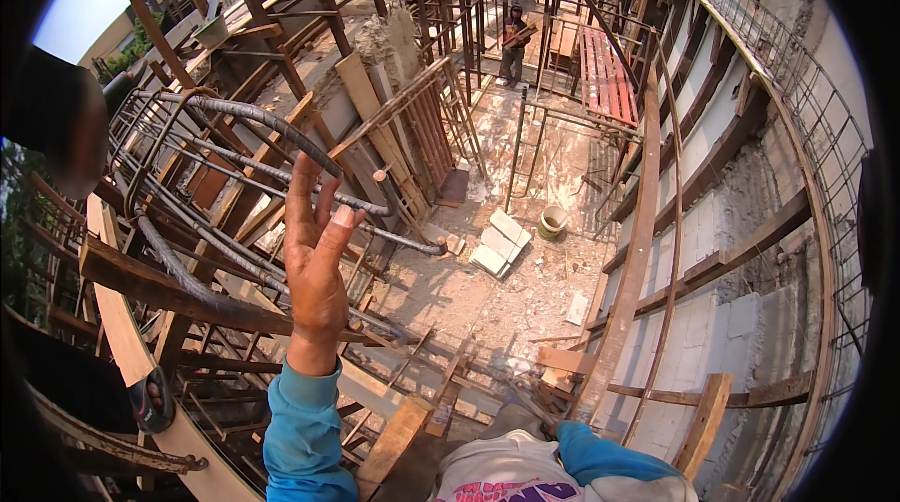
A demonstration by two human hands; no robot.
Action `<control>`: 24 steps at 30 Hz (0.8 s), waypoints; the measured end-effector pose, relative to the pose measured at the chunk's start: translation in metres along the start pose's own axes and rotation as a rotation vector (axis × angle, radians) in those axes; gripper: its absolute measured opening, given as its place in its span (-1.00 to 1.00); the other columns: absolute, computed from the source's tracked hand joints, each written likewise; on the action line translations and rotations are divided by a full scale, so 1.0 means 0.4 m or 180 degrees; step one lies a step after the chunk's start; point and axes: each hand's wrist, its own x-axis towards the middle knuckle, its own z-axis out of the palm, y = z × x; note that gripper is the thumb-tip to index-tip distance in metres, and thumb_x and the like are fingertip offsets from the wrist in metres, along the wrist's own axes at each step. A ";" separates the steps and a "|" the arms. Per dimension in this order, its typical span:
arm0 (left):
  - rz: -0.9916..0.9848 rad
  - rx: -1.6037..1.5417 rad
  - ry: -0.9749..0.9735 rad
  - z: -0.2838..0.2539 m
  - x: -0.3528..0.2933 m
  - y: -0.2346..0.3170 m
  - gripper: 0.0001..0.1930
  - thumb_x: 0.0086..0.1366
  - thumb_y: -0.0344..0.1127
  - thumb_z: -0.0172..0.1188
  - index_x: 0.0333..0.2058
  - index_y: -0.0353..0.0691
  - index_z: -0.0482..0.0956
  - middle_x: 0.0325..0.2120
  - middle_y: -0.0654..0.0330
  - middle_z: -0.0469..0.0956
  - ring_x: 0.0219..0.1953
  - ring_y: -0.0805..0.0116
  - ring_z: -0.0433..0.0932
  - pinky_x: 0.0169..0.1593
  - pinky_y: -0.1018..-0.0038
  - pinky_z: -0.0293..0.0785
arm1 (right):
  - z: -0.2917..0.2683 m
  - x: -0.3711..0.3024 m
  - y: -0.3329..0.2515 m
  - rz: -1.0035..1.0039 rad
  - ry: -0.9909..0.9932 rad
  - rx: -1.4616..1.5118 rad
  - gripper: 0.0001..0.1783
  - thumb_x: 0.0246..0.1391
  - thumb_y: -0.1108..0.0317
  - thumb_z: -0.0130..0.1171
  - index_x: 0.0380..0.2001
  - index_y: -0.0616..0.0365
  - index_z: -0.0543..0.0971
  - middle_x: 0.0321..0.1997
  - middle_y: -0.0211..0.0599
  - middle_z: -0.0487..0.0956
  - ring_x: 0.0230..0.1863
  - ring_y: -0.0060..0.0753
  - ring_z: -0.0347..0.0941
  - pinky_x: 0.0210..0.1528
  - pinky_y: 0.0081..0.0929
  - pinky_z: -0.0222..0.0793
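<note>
My left hand (317, 263) is raised at centre left, in a blue sleeve. Its fingers stretch upward and apart, with no grip on anything. The fingertips overlap the hooked ends of thick ribbed steel bars (248, 113); whether they touch cannot be told. These bars run in a bundle toward the left, with a bent stirrup (141, 160) around them. Under the bundle lies a dark timber beam (187, 291). Of my right arm only the blue sleeve (609, 453) shows, bent across my front; the right hand is hidden.
Below is a rubble-strewn floor (450, 291) with pale blocks (502, 244) and a bucket (553, 221). A person (514, 44) stands at the far end. Another person's sandalled foot (152, 401) rests on a plank at left. Timber formwork (637, 258) and steel mesh (820, 94) line the right.
</note>
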 end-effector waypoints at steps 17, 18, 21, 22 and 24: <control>0.0267 0.0034 0.0063 0.004 -0.007 -0.005 -0.38 0.22 -0.33 -0.02 0.25 -0.25 0.05 0.22 0.02 0.13 0.26 0.11 0.13 0.17 0.27 0.26 | 0.008 -0.030 0.017 0.0073 0.0052 0.0229 -0.33 -0.01 -0.31 -0.13 -0.05 -0.03 0.51 -0.09 -0.17 0.47 -0.09 -0.21 0.36 0.00 -0.30 0.23; 0.0277 0.0043 0.0067 -0.004 -0.006 -0.023 -0.38 0.22 -0.33 -0.02 0.25 -0.25 0.05 0.22 0.02 0.13 0.26 0.11 0.13 0.17 0.27 0.26 | 0.006 -0.029 0.014 0.0078 0.0051 0.0226 -0.32 -0.01 -0.31 -0.13 -0.05 -0.03 0.51 -0.09 -0.17 0.47 -0.08 -0.20 0.35 0.01 -0.30 0.23; -0.0075 0.0122 0.0010 -0.012 -0.009 -0.049 -0.48 0.22 -0.39 0.07 0.16 -0.30 0.23 0.16 -0.01 0.24 0.26 0.20 0.13 0.22 0.37 0.10 | 0.008 -0.033 0.008 0.0085 0.0050 0.0239 -0.32 -0.01 -0.31 -0.13 -0.04 -0.03 0.51 -0.07 -0.17 0.46 -0.06 -0.20 0.34 0.03 -0.30 0.22; -0.0066 0.0128 0.0010 -0.014 -0.010 -0.050 -0.48 0.22 -0.39 0.07 0.16 -0.30 0.23 0.16 -0.01 0.24 0.26 0.20 0.13 0.22 0.37 0.10 | 0.005 -0.034 0.007 0.0092 0.0045 0.0242 -0.32 -0.01 -0.31 -0.13 -0.04 -0.03 0.50 -0.06 -0.17 0.46 -0.05 -0.20 0.34 0.03 -0.30 0.21; -0.0494 0.0716 -0.0316 -0.023 -0.012 -0.056 -0.60 0.21 -0.33 0.12 0.02 -0.34 0.42 0.14 -0.07 0.25 0.25 0.21 0.14 0.19 0.39 0.10 | -0.005 -0.039 -0.001 0.0079 0.0046 0.0221 -0.32 -0.01 -0.31 -0.13 -0.03 -0.04 0.50 -0.04 -0.17 0.45 -0.04 -0.19 0.33 0.04 -0.30 0.21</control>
